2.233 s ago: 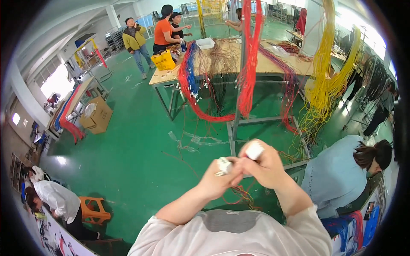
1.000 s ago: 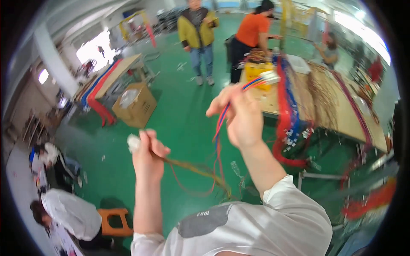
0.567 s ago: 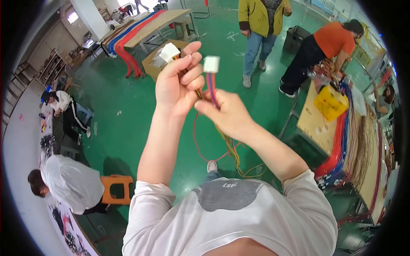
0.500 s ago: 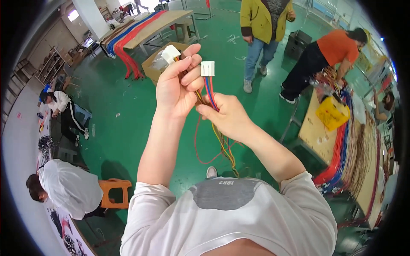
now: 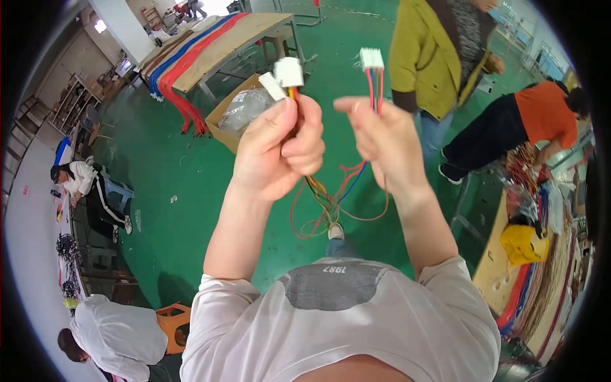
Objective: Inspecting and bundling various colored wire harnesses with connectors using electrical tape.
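Observation:
My left hand [image 5: 278,141] is closed round a bundle of yellow, red and dark wires, just below two white plug connectors [image 5: 289,72] that stick up above the thumb. In my right hand [image 5: 389,137] are the red and blue wires under another white connector [image 5: 372,59]; its index finger points out toward the left. Below both hands the loose coloured wires [image 5: 331,200] of the harness hang down and join, with a thin red loop to each side. The wire ends inside the fists are hidden.
Ahead stands a table [image 5: 258,28] with red and blue wire bundles, beside an open cardboard box [image 5: 223,124] holding clear plastic. A person in a yellow-green jacket [image 5: 420,57] is close at front right. Another table [image 5: 487,261] with wires and a yellow bag [image 5: 525,244] is at right.
My hands have moved apart, the right one going right and up with its connector. More connectors show above my left hand. The person in the yellow-green jacket appears nearer.

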Motion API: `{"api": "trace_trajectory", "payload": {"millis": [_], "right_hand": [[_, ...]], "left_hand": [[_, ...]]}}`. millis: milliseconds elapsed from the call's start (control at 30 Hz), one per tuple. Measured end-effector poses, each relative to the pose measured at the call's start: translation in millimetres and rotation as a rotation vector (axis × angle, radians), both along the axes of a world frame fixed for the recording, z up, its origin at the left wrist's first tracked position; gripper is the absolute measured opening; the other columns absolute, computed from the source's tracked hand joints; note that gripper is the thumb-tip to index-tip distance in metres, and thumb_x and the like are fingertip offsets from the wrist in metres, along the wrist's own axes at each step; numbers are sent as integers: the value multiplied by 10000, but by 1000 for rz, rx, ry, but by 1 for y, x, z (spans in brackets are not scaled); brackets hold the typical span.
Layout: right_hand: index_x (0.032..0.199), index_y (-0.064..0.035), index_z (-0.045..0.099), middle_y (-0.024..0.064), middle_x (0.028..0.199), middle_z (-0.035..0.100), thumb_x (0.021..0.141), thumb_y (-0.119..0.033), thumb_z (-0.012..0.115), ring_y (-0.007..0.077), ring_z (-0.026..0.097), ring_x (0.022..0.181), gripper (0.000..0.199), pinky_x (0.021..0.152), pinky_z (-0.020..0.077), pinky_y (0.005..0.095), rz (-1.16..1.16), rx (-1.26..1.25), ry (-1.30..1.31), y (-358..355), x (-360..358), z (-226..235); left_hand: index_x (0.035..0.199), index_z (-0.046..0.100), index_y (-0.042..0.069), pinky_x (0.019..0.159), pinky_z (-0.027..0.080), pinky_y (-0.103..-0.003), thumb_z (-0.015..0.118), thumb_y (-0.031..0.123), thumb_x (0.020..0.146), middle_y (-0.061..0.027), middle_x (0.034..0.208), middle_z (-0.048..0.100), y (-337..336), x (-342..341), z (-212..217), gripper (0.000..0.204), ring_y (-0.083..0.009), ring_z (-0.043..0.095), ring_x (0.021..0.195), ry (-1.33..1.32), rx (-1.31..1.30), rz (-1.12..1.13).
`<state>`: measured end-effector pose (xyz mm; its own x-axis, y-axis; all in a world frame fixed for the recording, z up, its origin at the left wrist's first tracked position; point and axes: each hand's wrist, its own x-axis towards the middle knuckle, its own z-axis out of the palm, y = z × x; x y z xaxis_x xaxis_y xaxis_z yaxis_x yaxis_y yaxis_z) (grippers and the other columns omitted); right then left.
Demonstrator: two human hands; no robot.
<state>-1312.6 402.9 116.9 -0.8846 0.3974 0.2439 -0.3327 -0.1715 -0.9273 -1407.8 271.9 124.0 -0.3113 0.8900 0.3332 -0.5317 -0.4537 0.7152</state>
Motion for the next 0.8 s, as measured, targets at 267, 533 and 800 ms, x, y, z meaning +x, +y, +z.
{"api": "trace_trajectory", "payload": {"millis": [267, 533, 800], "right_hand": [[779, 5, 567, -7, 582, 485, 785, -148, 582, 3, 319, 423, 154, 369, 207, 160, 23, 98, 109, 65, -151, 22], [770, 6, 572, -9, 550, 485, 784, -155, 586, 12, 342, 426, 162, 371, 221, 166, -147, 104, 33, 134, -273, 17], [889, 7, 556, -21, 565, 442, 899, -246, 362, 24, 312, 451, 319, 400, 228, 173, -423, 110, 31, 195, -340, 10]], "left_hand": [[800, 476, 35, 378, 211, -190, 395, 342, 877, 12, 508, 375, 67, -114, 3, 326, -54, 278, 405, 20, -209, 92], [852, 527, 9, 404, 246, -191, 422, 267, 878, 9, 514, 394, 145, -251, -15, 279, -55, 314, 427, 146, -262, 127], [792, 471, 58, 392, 205, -192, 369, 275, 898, 34, 545, 363, 247, -343, -21, 262, -42, 256, 424, -39, -200, 252]]}}
